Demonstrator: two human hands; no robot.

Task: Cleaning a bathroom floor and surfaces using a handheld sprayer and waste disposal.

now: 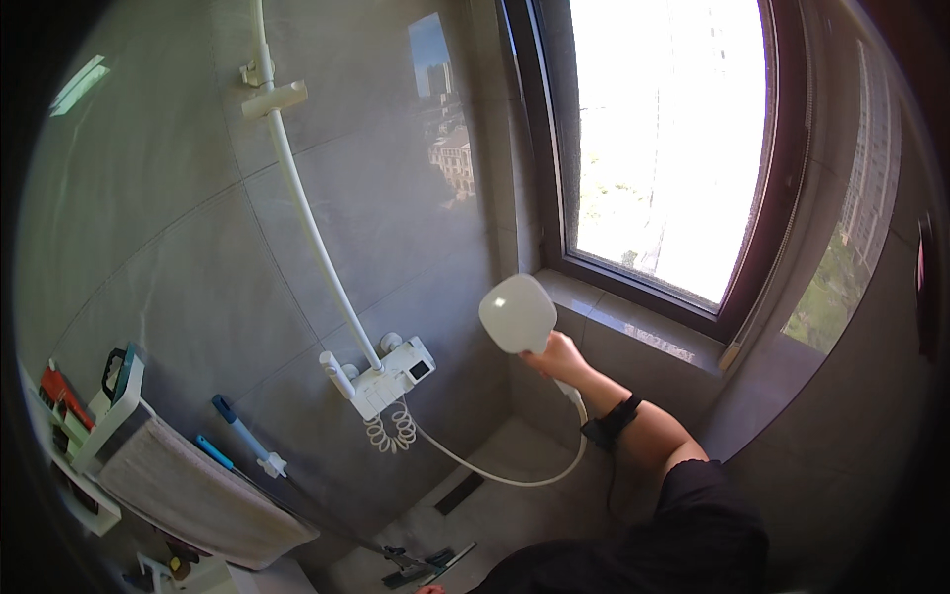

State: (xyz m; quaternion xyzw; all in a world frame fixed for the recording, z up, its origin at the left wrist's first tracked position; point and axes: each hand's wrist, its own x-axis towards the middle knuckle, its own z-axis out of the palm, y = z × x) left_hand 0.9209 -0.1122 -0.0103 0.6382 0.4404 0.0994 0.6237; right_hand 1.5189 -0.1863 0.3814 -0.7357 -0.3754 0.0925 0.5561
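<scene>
The right hand (556,358) is wrapped round the handle (568,390) of the shower head (518,312), near the sill's (648,334) left end. It looks light, rigid, probably slippery wet; the handle suits gripping. The left hand (430,590) barely shows; its grip cannot be told.

Right hand (556,358) gripping white shower head (517,312) by handle; white hose (524,482) loops below it toward white mixer unit (394,378), left of hand. Window (673,148) above hand, rightward; squeegee (408,571) lower left.
</scene>
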